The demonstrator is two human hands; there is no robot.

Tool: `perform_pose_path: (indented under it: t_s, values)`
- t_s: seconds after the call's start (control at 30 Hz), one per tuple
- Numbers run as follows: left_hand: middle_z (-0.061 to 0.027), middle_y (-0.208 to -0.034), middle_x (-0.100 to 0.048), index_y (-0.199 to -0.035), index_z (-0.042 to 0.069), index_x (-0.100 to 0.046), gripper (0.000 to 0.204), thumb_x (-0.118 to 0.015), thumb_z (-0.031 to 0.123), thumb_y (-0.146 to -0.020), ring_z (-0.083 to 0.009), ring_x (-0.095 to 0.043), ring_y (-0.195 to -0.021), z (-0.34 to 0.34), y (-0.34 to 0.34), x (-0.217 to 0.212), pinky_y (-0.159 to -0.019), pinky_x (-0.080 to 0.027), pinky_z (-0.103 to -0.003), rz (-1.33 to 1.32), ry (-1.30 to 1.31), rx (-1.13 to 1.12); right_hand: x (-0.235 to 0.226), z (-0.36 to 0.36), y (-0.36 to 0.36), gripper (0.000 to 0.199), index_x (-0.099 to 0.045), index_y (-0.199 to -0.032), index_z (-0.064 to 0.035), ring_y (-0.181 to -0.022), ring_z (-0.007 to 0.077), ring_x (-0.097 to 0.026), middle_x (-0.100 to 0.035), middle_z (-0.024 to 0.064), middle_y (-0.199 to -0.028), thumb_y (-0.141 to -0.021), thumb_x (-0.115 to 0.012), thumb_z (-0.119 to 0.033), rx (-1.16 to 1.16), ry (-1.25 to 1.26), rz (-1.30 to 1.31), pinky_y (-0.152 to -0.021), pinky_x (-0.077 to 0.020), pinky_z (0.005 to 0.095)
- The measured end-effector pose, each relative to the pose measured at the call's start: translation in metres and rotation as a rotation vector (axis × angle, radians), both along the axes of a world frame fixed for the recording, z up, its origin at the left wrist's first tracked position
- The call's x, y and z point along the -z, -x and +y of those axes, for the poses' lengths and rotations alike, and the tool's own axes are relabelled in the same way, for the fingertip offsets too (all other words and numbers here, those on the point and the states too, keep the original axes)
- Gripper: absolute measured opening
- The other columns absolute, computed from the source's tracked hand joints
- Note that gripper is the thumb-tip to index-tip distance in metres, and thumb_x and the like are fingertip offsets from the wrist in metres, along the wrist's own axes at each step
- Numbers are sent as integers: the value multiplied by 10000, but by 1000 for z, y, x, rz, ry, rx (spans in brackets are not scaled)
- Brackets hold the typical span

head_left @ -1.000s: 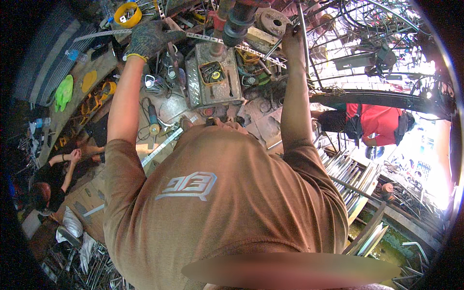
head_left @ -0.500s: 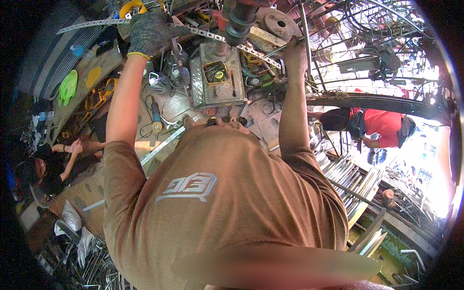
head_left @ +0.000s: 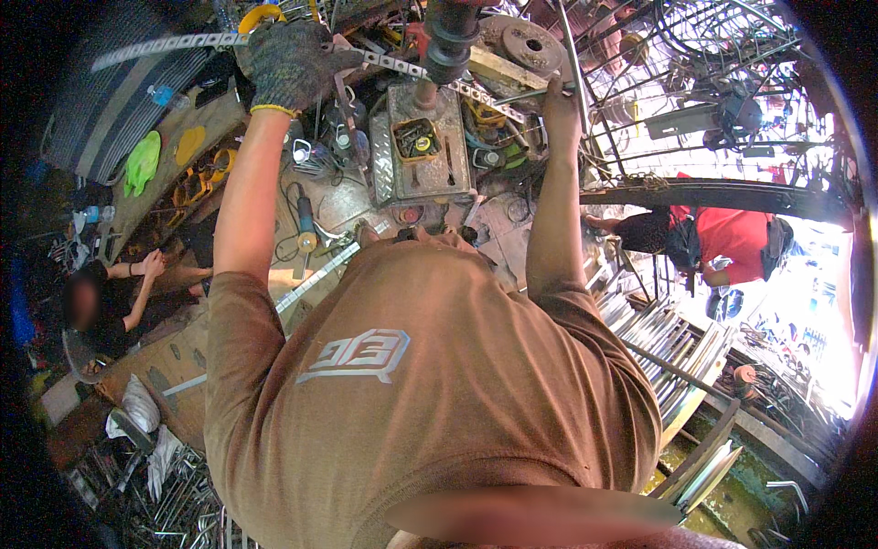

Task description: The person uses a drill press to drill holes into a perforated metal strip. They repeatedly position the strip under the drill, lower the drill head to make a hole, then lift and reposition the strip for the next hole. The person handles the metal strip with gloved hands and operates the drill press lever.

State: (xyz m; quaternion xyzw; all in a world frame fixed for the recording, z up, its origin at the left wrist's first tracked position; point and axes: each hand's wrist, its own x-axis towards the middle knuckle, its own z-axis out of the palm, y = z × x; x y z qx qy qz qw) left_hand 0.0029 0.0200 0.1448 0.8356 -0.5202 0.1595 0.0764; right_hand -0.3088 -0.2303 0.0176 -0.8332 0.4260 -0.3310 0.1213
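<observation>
The long perforated grey metal strip [head_left: 183, 42] has swung up over the last second and now runs almost level across the top of the cluttered tabletop [head_left: 361, 197], so the piece looks lined up rather than merely lifted. The gloved left hand [head_left: 291, 57] is raised at full arm's stretch, fingers closed around the strip. The bare right hand [head_left: 558, 96], arm equally extended, has its fingers wrapped on a thin steel rod [head_left: 526, 93] beside the diamond-plate metal box [head_left: 422, 146].

Both arms reached straight out and up. The left hand [head_left: 291, 57], in a dark knitted glove with a yellow cuff, was closed tight. The bare right hand [head_left: 560, 108] was curled shut too.
</observation>
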Motion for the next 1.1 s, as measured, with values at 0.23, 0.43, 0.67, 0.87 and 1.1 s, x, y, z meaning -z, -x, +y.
perform_pose_path:
  t_s: [0.23, 0.43, 0.67, 0.87, 1.1]
  values:
    - [-152, -784, -699, -851, 102, -749, 611, -676, 684, -681, -346, -676, -764, -12, -4, -5, -740, -491, -483, -94, -101, -65, -12, 7, 13, 392, -641, -1128, -33, -919, 282, -651, -685, 188, -1014, -915, -429, -285, 57, -648, -169, -792, -494, 393]
    - [-144, -757, -697, -864, 115, -760, 593, -697, 673, -673, -329, -677, -736, -5, 0, -4, -720, -498, -479, -92, 13, 28, 2, 2, 9, 403, -586, -1136, -50, -644, 227, -631, -688, 146, -863, -964, -380, -350, -89, -1235, -621, -576, -503, 302]
    - [-103, -881, -719, -977, 168, -747, 586, -673, 680, -703, -307, -672, -864, 10, 15, 5, -918, -432, -460, -95, -6, -41, -7, 37, 12, 300, -570, -1035, -106, -767, 247, -627, -647, 121, -926, -986, -494, -392, -220, -1355, -1034, -657, -515, 367]
    - [-88, -931, -723, -1024, 193, -729, 576, -675, 672, -710, -295, -661, -893, 14, 4, 30, -944, -417, -451, -223, 146, -1, -9, 62, 4, 354, -565, -1123, -17, -700, 231, -630, -635, 107, -892, -971, -541, -336, -195, -1267, -1198, -589, -535, 376]
    - [-85, -930, -723, -1027, 191, -726, 575, -684, 665, -706, -286, -662, -896, 13, 7, 29, -952, -412, -451, 3, 125, -1, -22, 74, 1, 199, -545, -946, -86, -729, 210, -586, -596, 78, -859, -995, -525, -279, -153, -1159, -1157, -627, -469, 356]
